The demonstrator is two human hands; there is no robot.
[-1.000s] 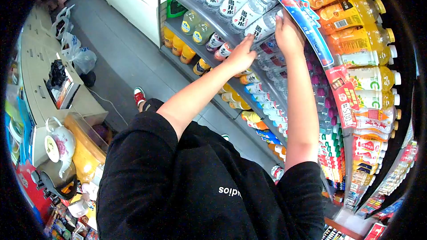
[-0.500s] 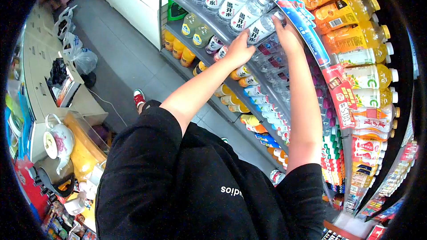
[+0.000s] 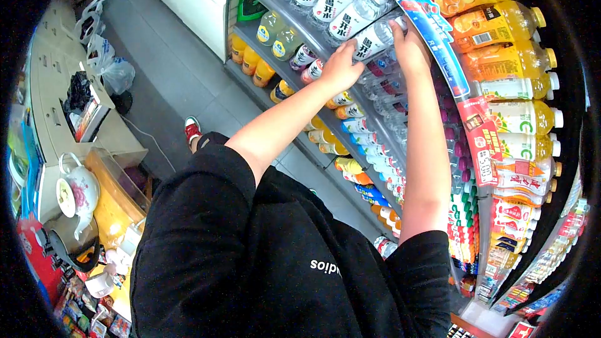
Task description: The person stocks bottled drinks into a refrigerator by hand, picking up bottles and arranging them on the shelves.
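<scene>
A clear water bottle with a white label (image 3: 374,41) lies tilted at the near end of a shelf row. At its base end, my left hand (image 3: 342,69) has its fingers against the bottle. My right hand (image 3: 410,51) is closed round the cap end, its fingertips partly hidden by the bottle and the shelf. Matching water bottles (image 3: 342,20) stand in a row beside it, on the left. Just right of my right hand runs a blue promotional strip (image 3: 438,40) along a shelf edge.
Orange drink bottles (image 3: 485,28) fill the shelf at the right. Lower shelves hold yellow-capped bottles (image 3: 253,66) and other drinks. Grey floor (image 3: 181,69) lies between the shelves and a cream cabinet (image 3: 53,97). A flowered teapot (image 3: 81,191) and a dark pot (image 3: 72,238) are at the lower left.
My left hand's extended fingers have drawn in against the bottle's base. The bottle sits slightly farther right relative to its neighbours, and more of its label shows. The camera view has shifted slightly.
</scene>
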